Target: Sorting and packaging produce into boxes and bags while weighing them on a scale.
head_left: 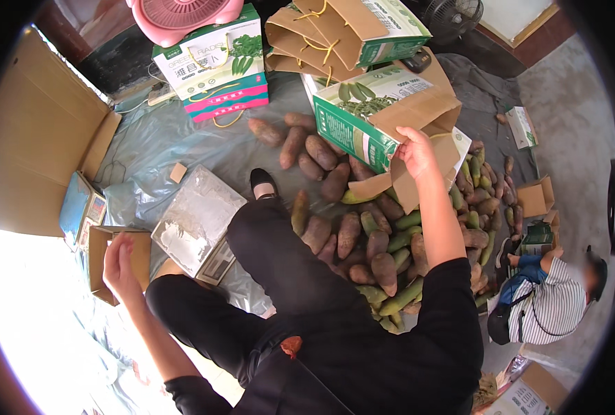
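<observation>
The right hand (416,151) was clamped on a flap of the green carton (377,114) tilted above the radish heap (383,242), which lay mostly unpacked, while the left hand (119,266) hovered spread and empty over a small open box (100,259).

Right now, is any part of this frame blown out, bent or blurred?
Head view: the lower left beside the left hand is washed out white by glare; fisheye bends the flat cardboard toward the dark rim; the radishes and right hand read clearly.

Black sleeves (453,290); black trousers (280,256); black shoe (262,182)
</observation>
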Tool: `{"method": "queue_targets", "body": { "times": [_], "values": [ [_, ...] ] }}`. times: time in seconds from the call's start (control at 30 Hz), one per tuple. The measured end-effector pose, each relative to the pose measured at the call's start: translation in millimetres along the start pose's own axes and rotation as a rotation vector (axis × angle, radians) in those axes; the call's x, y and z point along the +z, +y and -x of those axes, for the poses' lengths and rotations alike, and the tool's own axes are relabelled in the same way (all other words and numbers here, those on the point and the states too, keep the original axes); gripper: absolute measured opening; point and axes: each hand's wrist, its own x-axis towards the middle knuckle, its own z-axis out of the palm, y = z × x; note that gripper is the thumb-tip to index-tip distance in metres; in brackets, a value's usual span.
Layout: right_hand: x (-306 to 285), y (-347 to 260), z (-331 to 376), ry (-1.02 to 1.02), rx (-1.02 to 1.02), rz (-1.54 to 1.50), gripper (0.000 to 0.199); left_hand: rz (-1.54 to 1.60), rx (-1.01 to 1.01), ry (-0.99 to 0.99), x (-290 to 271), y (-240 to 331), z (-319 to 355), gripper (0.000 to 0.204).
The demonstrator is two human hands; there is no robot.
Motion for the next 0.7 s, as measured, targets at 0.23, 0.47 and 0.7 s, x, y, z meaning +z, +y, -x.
{"method": "queue_targets", "body": {
  "times": [0.23, 0.47, 0.7],
  "values": [
    [61, -27, 60, -0.133, 0.0, -0.193, 0.03, 0.209, 0.084, -0.205, 68, 45, -28, 0.017],
    [144, -21, 66, -0.423, 0.299, -0.131, 0.041, 0.386, 0.049, -0.143, 62, 3, -41, 0.019],
    [263, 16, 42, -0.851, 0.238, 0.367, 0.025, 0.321, -0.07, 0.016, 32, -22, -47, 0.021]
  ]
}}
